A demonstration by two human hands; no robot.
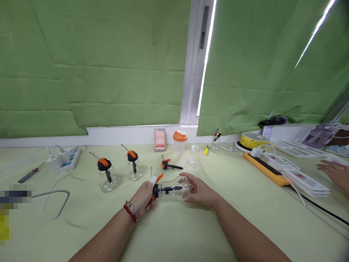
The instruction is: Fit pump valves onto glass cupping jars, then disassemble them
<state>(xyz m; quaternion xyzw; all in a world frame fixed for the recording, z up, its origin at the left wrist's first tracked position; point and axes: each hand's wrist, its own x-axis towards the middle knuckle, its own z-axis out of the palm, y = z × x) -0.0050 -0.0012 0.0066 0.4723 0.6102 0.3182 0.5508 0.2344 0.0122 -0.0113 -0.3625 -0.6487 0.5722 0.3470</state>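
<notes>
your left hand (pixel 144 197) clasps the black cap (pixel 155 191), fingers curled; your right hand (pixel 201 191), fingers half-curled, holds the clear bottle (pixel 178 183) rightward.

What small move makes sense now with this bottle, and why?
Probably a slight turn of the black cap by the left hand, with the right hand steadying the glass bottle: the cap meets the glass with the black stem inside, but whether it is tight cannot be seen.
</notes>
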